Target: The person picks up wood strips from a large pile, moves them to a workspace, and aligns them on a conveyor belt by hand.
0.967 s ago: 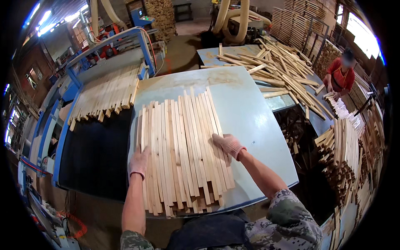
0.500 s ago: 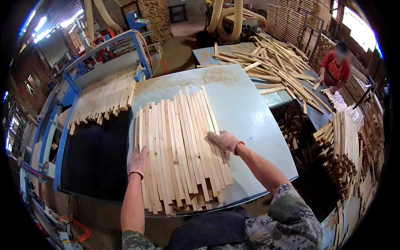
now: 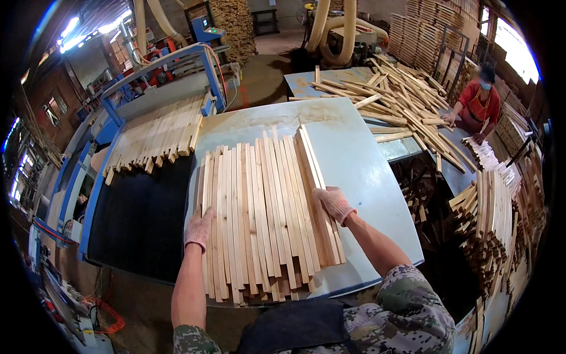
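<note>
A wide pile of pale wooden strips (image 3: pixel 253 218) lies side by side on the light blue table (image 3: pixel 377 218), the ends uneven. My left hand (image 3: pixel 199 228), in a pinkish knit glove, grips the pile's left edge, thumb on top and the other fingers partly hidden along the side. At the right edge my gloved right hand (image 3: pixel 334 205) is closed on a few outer wooden strips (image 3: pixel 323 221). These lean up on edge, apart from the flat ones at their far end, with their darker side faces showing. The fingertips of that hand are partly hidden.
Left of the table is a black conveyor belt (image 3: pixel 138 218) on a blue-framed machine (image 3: pixel 212 76), with a row of strips (image 3: pixel 156 133) on it. Loose strips (image 3: pixel 407 106) heap on a table beyond. A person in red (image 3: pixel 480 106) works at far right near stacked strips (image 3: pixel 486 206).
My right hand has moved right, tilting the outer strips up and away from the pile. My left hand stays at the left edge. The whole view has shifted slightly.
</note>
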`<control>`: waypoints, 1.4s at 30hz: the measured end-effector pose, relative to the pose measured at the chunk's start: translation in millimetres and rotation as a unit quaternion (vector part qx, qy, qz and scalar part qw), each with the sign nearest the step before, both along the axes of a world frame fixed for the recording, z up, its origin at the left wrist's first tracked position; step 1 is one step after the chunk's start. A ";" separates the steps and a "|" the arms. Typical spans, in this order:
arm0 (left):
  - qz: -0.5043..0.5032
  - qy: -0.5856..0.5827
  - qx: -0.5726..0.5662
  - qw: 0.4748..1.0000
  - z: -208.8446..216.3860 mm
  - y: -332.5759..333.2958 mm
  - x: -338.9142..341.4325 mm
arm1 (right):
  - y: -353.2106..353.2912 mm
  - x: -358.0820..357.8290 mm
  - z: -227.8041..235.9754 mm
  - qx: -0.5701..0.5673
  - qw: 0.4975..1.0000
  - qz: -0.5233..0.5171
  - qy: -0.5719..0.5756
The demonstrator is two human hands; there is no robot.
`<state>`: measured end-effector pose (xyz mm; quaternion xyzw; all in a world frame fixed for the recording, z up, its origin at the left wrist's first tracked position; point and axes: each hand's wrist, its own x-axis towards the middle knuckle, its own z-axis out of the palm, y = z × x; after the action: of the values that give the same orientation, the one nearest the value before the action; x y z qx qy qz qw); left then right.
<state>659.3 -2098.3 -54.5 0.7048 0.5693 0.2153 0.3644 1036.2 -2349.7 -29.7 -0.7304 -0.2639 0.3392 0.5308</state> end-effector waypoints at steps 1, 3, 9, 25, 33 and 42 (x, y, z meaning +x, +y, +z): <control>0.003 0.005 0.007 1.000 1.3 -4.0 -0.7 | -3.8 1.4 8.9 -0.037 0.999 -0.001 -0.026; -0.014 -0.024 -0.012 1.000 10.9 -11.1 -0.6 | -8.9 8.8 23.2 -0.116 0.990 -0.003 -0.074; -0.018 -0.039 -0.012 0.999 2.3 -4.2 5.2 | -4.9 5.2 13.2 -0.258 0.914 0.133 -0.282; -0.080 -0.022 0.006 0.997 25.2 -30.1 -24.4 | 49.8 86.5 -68.2 -0.152 0.790 0.137 -0.578; 0.027 0.016 0.046 0.998 -9.0 -68.1 -68.9 | 160.6 178.2 -112.3 -0.008 0.976 0.085 -0.201; 0.076 0.033 0.100 0.992 -24.8 -65.5 -65.0 | 210.3 199.5 -135.4 -0.019 0.995 0.057 -0.074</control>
<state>594.2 -2163.7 -79.3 0.6991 0.6083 0.2752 0.2559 1235.6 -2139.4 -165.1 -0.7471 -0.3375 0.3188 0.4756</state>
